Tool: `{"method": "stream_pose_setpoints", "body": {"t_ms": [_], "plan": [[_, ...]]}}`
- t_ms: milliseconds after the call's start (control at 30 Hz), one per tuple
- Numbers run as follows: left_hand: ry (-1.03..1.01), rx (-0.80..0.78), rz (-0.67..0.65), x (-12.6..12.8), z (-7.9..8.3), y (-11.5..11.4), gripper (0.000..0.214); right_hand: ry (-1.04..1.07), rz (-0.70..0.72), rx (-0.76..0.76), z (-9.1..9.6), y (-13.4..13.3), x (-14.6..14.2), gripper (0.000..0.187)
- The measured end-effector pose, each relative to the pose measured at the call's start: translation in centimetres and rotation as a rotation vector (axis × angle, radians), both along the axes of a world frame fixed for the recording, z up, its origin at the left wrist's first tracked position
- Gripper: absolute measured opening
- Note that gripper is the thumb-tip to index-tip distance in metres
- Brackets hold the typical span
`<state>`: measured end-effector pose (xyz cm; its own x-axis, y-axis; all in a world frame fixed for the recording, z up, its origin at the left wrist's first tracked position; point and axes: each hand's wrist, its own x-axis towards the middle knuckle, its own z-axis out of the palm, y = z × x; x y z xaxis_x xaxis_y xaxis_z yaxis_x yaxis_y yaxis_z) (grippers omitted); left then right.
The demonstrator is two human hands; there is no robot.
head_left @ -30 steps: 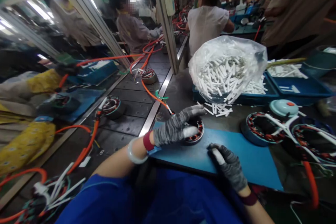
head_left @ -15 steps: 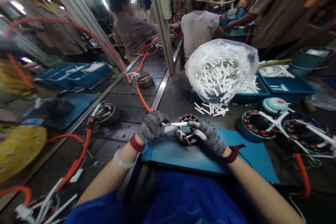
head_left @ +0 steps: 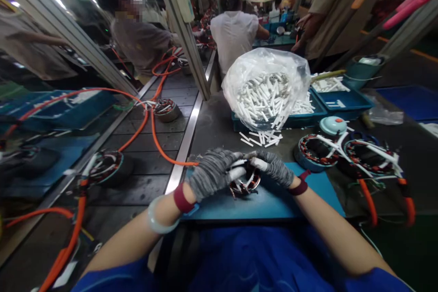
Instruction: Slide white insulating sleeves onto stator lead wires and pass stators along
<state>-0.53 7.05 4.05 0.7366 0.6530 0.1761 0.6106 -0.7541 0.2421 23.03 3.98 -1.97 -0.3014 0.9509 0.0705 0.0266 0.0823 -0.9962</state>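
Note:
A small motor stator with copper windings sits on the blue mat, partly covered by my hands. My left hand, in a grey knit glove with white fingertips, reaches over its left and upper side with fingers bent together. From the right, my right hand, gloved alike, pinches at the stator's far rim, close to the left fingertips. What the fingers hold there is hidden behind them. Loose white sleeves lie just beyond the mat.
An open plastic bag of white sleeves rests on a blue bin. Stators with white leads stand at right, near a round light-blue lidded container. Left, stators with orange cables sit on the conveyor. Co-workers stand beyond.
My hands have come closer together over the stator; the white sleeve seen between them is now mostly hidden. My left hand has moved right and across the stator. The view has swung right.

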Motion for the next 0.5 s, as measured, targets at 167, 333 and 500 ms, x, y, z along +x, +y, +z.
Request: {"method": "stream_pose_setpoints", "body": {"t_ms": [167,333,500], "plan": [[0.175,0.109,-0.021,1.2,-1.8,-0.6,0.036,-0.016,0.074,-0.101,0.9,-0.4,1.1,0.041],[-0.052,0.137,-0.092,-0.5,-3.2,-1.3,0.042,-0.092,0.204,-0.081,1.9,-1.0,0.8,0.042],[-0.138,-0.100,-0.124,-0.3,-2.0,-1.9,0.033,-0.214,0.073,0.016,1.3,-1.2,-0.7,0.043]]}}
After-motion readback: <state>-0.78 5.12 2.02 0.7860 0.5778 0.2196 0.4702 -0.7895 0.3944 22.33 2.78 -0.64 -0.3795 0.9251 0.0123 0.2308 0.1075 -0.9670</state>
